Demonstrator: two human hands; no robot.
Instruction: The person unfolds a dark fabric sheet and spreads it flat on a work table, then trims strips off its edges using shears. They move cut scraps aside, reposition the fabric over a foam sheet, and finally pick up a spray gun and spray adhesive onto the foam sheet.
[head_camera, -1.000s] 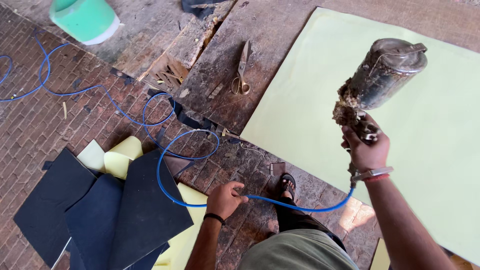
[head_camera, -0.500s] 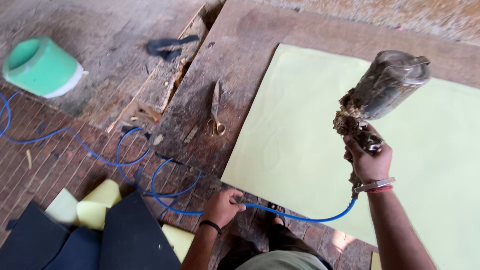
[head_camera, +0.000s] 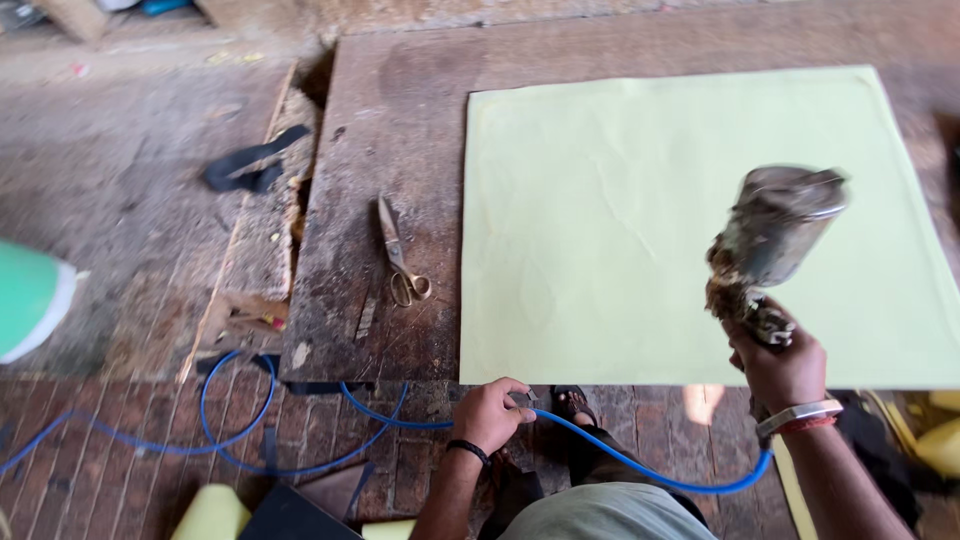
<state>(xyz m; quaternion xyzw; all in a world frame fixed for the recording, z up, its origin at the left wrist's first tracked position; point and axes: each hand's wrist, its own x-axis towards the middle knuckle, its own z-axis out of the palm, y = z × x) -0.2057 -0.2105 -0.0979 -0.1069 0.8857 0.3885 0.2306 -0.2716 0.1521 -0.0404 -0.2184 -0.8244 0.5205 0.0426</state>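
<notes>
**Spray gun held over the yellow sheet**

Since a moment ago we have shifted along, and the scissors (head_camera: 400, 258) now lie left of the pale, smooth sheet (head_camera: 640, 230) on the rough wooden desk (head_camera: 400, 110). Our right hand (head_camera: 782, 362) has its fingers wrapped round the crusted metal spray gun (head_camera: 770, 240); our left hand (head_camera: 490, 412) pinches the blue hose (head_camera: 640, 465) at the desk's edge.

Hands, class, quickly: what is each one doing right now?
Left hand: closed around the blue hose, near the board's front edge.
Right hand: closed on the spray gun, raised over the pale yellow sheet.
</notes>
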